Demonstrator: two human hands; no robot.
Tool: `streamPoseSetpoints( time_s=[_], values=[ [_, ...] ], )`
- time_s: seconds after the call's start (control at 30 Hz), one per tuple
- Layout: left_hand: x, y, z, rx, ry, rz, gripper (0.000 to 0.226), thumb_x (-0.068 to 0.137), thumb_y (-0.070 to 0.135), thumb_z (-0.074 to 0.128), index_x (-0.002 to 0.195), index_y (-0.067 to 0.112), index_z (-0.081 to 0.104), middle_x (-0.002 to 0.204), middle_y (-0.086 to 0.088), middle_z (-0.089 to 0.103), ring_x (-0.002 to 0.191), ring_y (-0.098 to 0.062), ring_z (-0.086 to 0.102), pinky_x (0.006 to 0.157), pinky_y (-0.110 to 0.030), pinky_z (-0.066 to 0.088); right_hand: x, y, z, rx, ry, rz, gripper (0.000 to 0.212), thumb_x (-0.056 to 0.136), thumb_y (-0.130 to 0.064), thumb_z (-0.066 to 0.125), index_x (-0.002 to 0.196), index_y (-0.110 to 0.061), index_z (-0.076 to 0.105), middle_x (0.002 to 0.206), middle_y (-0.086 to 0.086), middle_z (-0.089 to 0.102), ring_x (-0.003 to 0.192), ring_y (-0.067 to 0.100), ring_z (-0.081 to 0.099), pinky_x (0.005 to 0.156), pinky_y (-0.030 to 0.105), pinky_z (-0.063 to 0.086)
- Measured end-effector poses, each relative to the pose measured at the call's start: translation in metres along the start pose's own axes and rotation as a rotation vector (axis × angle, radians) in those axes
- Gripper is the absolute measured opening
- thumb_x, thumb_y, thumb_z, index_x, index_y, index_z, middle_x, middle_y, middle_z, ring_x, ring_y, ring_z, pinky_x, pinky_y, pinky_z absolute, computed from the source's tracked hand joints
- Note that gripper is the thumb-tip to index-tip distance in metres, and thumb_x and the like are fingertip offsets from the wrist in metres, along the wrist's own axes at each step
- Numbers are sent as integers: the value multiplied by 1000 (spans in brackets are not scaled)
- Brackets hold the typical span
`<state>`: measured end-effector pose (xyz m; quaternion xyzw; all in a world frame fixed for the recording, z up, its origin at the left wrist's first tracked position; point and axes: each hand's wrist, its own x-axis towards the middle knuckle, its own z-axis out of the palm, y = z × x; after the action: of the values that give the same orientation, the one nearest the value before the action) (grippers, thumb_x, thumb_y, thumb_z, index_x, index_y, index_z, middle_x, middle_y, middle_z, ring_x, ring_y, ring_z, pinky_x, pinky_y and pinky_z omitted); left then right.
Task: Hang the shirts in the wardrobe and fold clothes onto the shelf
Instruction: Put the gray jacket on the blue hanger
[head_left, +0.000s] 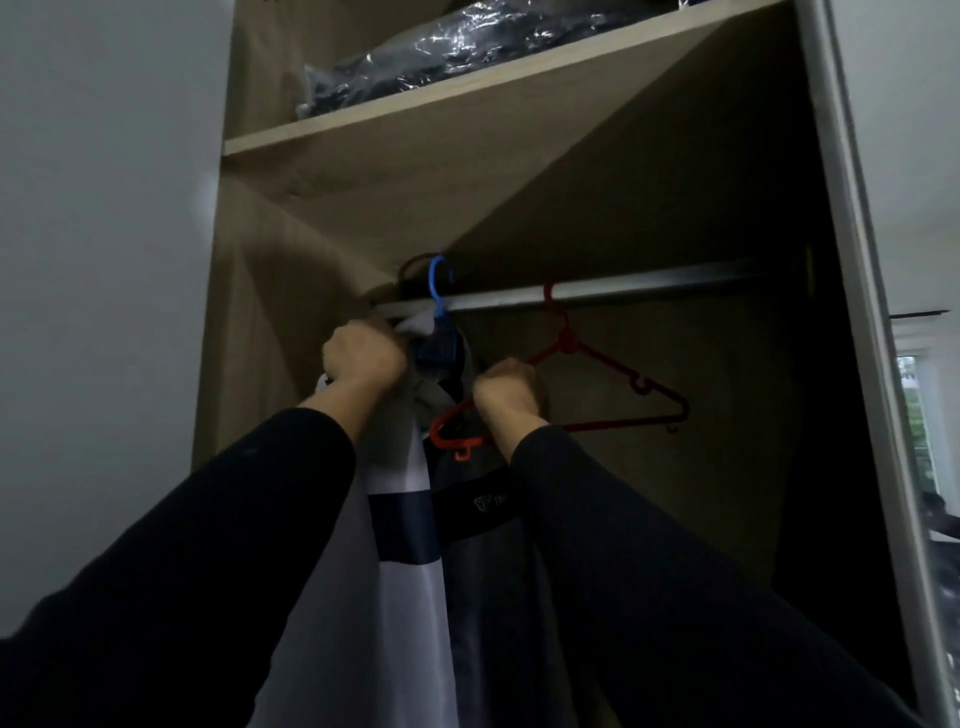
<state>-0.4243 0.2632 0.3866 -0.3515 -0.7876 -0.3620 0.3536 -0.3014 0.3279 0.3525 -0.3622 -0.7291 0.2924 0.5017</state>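
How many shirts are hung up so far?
One, nearly: the white shirt is on the blue hanger, hooked over the rail. The left hand grips its collar; the right hand grips fabric beside it. The red hanger is bare. Folding isn't visible; a plastic bag lies on the shelf.

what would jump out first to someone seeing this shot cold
Two hands in black sleeves reach up at the rail: the left hand grips the white and navy shirt at its collar, just under the blue hanger hooked on the rail. The right hand is curled in front of a bare red hanger hanging beside it. Above, a plastic-wrapped dark bundle lies on the shelf.
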Motion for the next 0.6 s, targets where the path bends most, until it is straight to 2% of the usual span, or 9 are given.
streamPoseSetpoints(
  time_s=[0.13,0.3,0.4,0.5,0.53,0.6],
  values=[
    [-1,-4,15,-21,-37,4,37,96,34,48,118,7,60,123,-20,59,113,-39,56,86,-39,47,-3,5,-6,29,30,-35,30,94,-11,51,121,-3,61,124,13,61,114,26,59,71,23,38],
    [-11,-15,27,15,-49,64,34,97,31,45,112,5,60,117,-20,61,107,-37,59,78,-37,46,-11,5,-7,163,36,-48,25,92,-8,52,114,-4,63,121,12,63,111,26,59,73,23,39],
    [-13,-16,20,25,-56,80,33,96,31,46,112,4,59,118,-20,60,108,-37,58,79,-37,46,-16,4,-4,272,55,-50,25,90,-8,54,114,-8,62,121,11,62,110,26,58,73,24,40],
    [-14,-17,7,-22,-124,72,43,92,44,52,112,6,59,115,-19,60,105,-37,59,78,-37,46,-22,3,-3,349,68,-45,24,89,-8,53,112,-11,62,122,10,60,109,26,57,73,25,40],
    [-14,-18,3,-49,-160,73,44,90,49,53,107,9,60,111,-18,61,100,-36,60,76,-37,46,-23,2,-3,371,75,-42,24,89,-9,53,110,-12,63,122,10,60,109,26,57,74,26,40],
    [-16,-20,-6,-94,-218,84,38,89,53,52,84,15,56,94,-14,59,84,-30,58,74,-36,47,-29,1,-5,414,73,-37,24,89,-8,51,110,-14,62,122,9,59,105,25,57,75,28,41]
  ],
)
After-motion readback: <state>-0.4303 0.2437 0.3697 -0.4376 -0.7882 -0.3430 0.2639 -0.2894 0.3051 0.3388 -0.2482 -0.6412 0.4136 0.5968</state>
